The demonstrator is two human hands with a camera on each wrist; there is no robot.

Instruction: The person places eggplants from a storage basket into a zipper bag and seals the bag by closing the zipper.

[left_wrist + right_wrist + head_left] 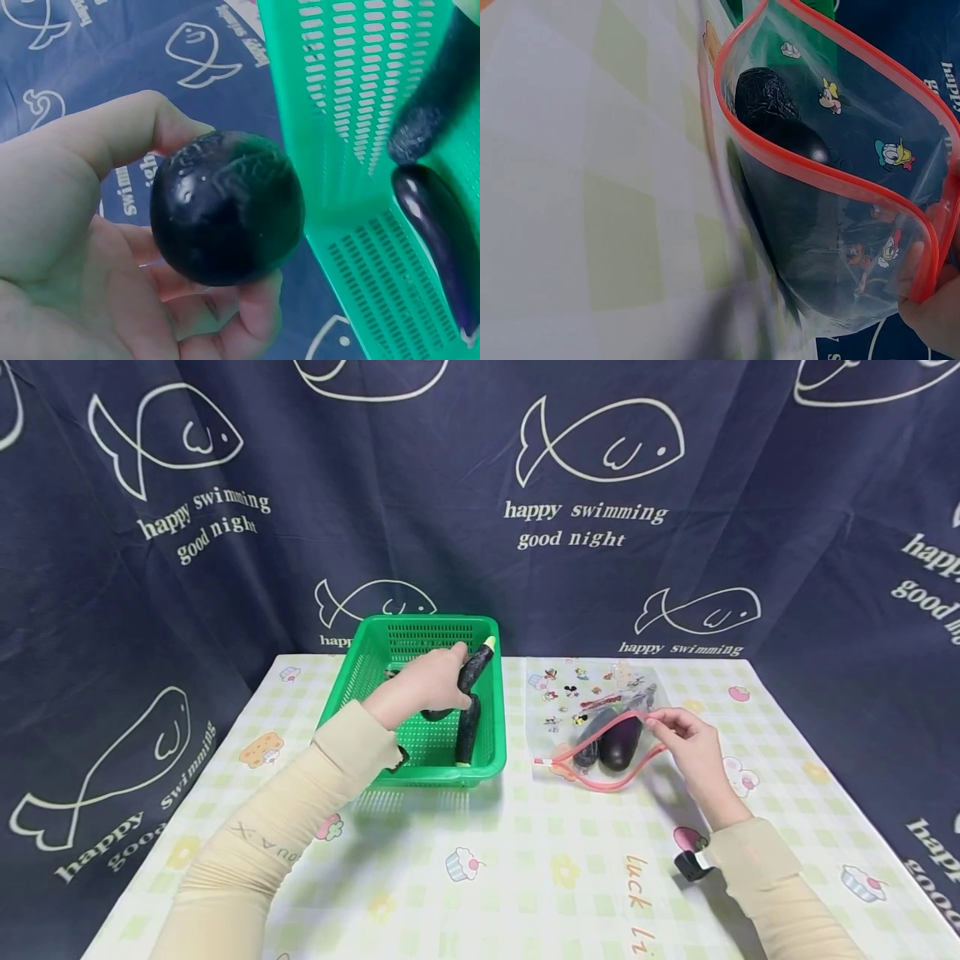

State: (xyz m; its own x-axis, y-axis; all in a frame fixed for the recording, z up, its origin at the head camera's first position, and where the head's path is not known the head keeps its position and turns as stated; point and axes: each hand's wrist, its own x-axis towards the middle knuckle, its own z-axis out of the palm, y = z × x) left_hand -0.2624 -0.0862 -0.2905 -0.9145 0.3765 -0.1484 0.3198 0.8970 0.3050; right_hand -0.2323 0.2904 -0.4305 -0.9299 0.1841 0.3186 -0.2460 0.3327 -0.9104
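Observation:
My left hand [433,681] is over the green basket [491,772], gripping a long dark eggplant [474,670] with a pale green tip. The left wrist view shows its glossy, wrinkled near end [227,208] between thumb and curled fingers. Another dark eggplant [468,731] lies along the basket's right side, and a slim purple eggplant [439,240] lies near it. My right hand [693,752] pinches the red zip edge of a clear cartoon-printed bag [547,706], whose mouth gapes. A plump purple eggplant [621,743] and another dark eggplant [595,739] are inside the bag.
A pale checked cloth [517,877] with printed cupcakes and flowers covers the table. Behind it hangs a dark blue curtain [450,527] with fish drawings. A small black device [692,865] sits at my right cuff.

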